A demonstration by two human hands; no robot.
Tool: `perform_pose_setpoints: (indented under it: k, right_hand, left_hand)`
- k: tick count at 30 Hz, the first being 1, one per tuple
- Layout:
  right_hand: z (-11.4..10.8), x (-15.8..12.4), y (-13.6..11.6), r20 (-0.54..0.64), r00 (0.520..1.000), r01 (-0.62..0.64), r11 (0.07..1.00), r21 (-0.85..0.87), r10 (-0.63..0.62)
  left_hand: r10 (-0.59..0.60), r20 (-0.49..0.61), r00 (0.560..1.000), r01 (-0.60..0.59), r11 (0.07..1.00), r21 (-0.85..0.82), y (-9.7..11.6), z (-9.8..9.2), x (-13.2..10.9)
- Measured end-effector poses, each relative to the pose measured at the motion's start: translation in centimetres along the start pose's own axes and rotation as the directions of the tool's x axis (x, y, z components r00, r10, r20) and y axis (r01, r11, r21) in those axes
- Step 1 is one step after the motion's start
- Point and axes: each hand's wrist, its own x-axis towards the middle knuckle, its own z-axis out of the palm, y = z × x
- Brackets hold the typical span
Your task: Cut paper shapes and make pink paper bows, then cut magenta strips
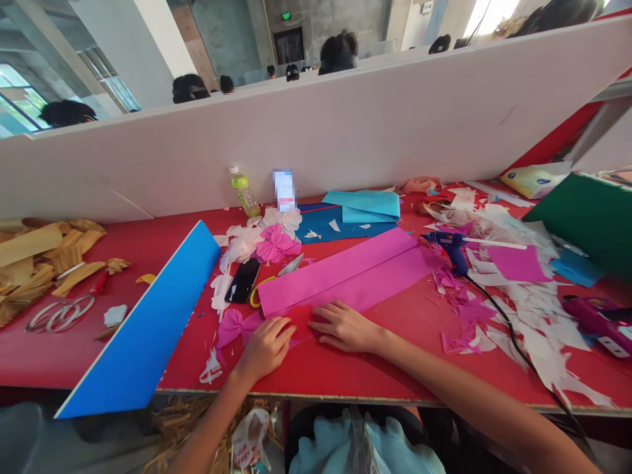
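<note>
A rounded red piece, apparently paper (302,321), lies near the table's front edge with a sliver of pink under it. My left hand (269,343) is closed at its left side, fingers bent over the edge and thumb hidden. From the other side my right hand (345,327) lies flat, fingers spread, their tips at the red piece's edge. Just beyond is a long folded strip of pink paper (340,273). A pink paper bow (237,327) sits left of my left hand. Yellow-handled scissors (255,296) lie partly under the strip.
A blue board (148,329) stands at left, near straw-coloured strips (29,263). Behind are a black phone (243,280), a pink paper flower (277,243), a bottle (244,191) and turquoise paper (370,205). At right, a glue gun (451,247) trails its cord among paper scraps (533,329).
</note>
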Motion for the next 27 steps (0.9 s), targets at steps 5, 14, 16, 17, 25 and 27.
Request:
perform_pose_setpoints:
  k: [5, 14, 16, 17, 25, 27]
  right_hand:
    - [0.1, 0.0, -0.2, 0.003, 1.000, -0.015, 1.000, -0.023, 0.015]
    - [0.0, -0.1, -1.4, 0.031, 0.994, -0.105, 0.994, -0.037, 0.106]
    - [0.0, 0.0, -1.5, 0.032, 0.994, -0.102, 0.994, -0.034, 0.103]
    - [0.0, 0.0, -1.5, 0.032, 0.994, -0.100, 0.994, -0.032, 0.101]
    - [-0.1, 0.2, -1.7, 0.025, 0.994, -0.110, 0.994, -0.023, 0.110]
    - [-0.2, 0.2, -1.7, 0.027, 0.993, -0.114, 0.993, -0.013, 0.115]
  left_hand:
    - [-0.001, 0.010, 1.000, 0.001, 1.000, 0.020, 0.1, -0.1, 0.1]
    - [-0.026, 0.029, 0.999, 0.026, 1.000, 0.006, -0.1, -0.6, 0.2]
    - [-0.031, 0.030, 0.999, 0.031, 1.000, 0.005, -0.1, -0.9, 0.4]
    - [-0.035, 0.027, 0.999, 0.035, 0.999, 0.007, -0.1, -1.0, 0.7]
    - [-0.405, 0.080, 0.911, 0.395, 0.911, 0.116, -5.0, -2.2, 6.5]
    - [-0.527, 0.251, 0.812, 0.497, 0.850, 0.176, -6.9, -2.1, 7.9]
